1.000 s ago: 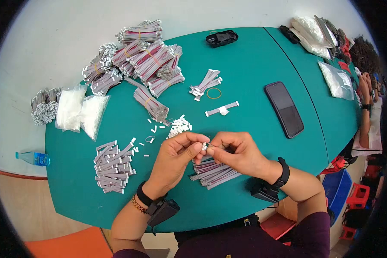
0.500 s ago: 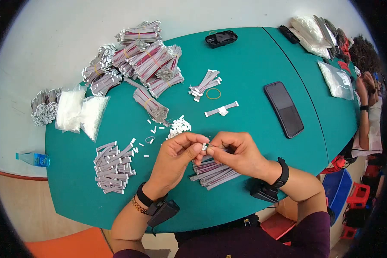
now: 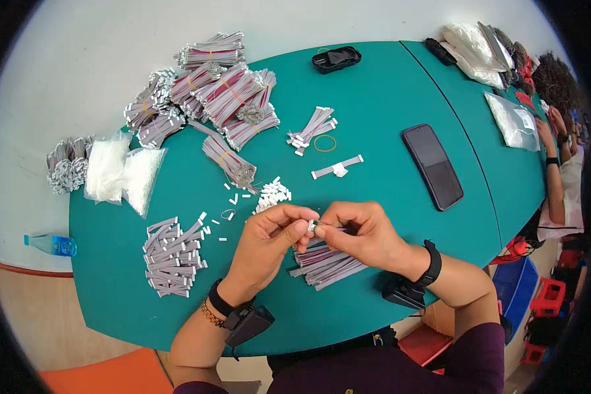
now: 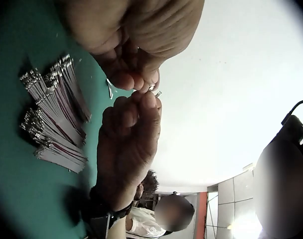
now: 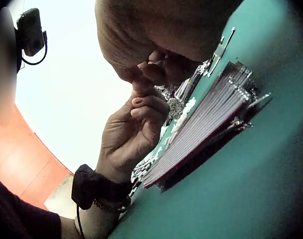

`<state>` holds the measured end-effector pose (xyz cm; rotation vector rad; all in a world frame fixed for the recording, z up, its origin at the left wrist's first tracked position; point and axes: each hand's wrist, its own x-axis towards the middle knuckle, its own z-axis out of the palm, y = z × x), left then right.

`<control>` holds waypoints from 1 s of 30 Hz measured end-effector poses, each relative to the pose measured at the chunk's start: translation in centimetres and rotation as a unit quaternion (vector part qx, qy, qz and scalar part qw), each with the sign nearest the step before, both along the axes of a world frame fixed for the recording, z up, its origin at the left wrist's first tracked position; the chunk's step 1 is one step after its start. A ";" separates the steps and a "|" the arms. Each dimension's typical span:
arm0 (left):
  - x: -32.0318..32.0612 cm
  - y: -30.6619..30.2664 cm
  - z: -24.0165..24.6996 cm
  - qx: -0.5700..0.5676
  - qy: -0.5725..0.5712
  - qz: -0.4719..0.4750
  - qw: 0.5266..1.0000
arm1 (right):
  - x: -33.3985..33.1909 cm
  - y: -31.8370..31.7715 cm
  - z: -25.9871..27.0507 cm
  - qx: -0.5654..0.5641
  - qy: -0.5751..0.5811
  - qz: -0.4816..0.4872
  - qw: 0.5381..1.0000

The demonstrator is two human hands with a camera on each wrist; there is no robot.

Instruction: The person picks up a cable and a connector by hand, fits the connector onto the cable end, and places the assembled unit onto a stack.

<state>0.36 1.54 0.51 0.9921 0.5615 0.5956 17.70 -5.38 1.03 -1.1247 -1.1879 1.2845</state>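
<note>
In the head view my left hand (image 3: 269, 240) pinches a small white connector (image 3: 312, 225) between thumb and forefinger. Facing it, my right hand (image 3: 368, 233) pinches the end of a thin ribbon cable right at the connector, mostly hidden by the fingers. Tiny metal terminals (image 4: 158, 93) poke out past the right thumb in the left wrist view. Below the hands lies a stack of grey ribbon cables (image 3: 325, 266) with dark red edges. A heap of loose white connectors (image 3: 272, 195) sits just behind the left hand.
Cables with white ends (image 3: 174, 256) are piled at left. Rubber-banded cable bundles (image 3: 226, 95) rise at the back, beside clear bags of white parts (image 3: 141, 177). A phone (image 3: 433, 167) lies right, a water bottle (image 3: 51, 245) far left. Another person's arm (image 3: 553, 177) reaches in from the right.
Both hands keep their pinch at nearly the same spot, with the connector tilting slightly at most. At far right, the other person's hands have shifted.
</note>
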 end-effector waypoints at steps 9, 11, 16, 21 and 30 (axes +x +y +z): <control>0.0 0.0 0.1 -0.002 -0.010 -0.003 1.000 | 0.1 0.0 0.0 -0.005 -0.003 0.008 1.000; -0.1 0.0 0.0 -0.002 -0.007 -0.003 1.000 | 0.2 0.0 0.1 -0.006 -0.004 0.010 1.000; 0.0 0.1 0.1 0.000 -0.002 -0.004 1.000 | 0.1 0.0 0.1 -0.006 -0.001 0.011 1.000; -0.1 0.1 0.1 0.005 -0.004 -0.007 1.000 | 0.2 0.0 0.0 -0.008 0.002 0.013 1.000; -0.1 0.1 0.1 0.016 0.004 -0.007 1.000 | 0.2 0.0 0.1 -0.005 0.008 0.020 1.000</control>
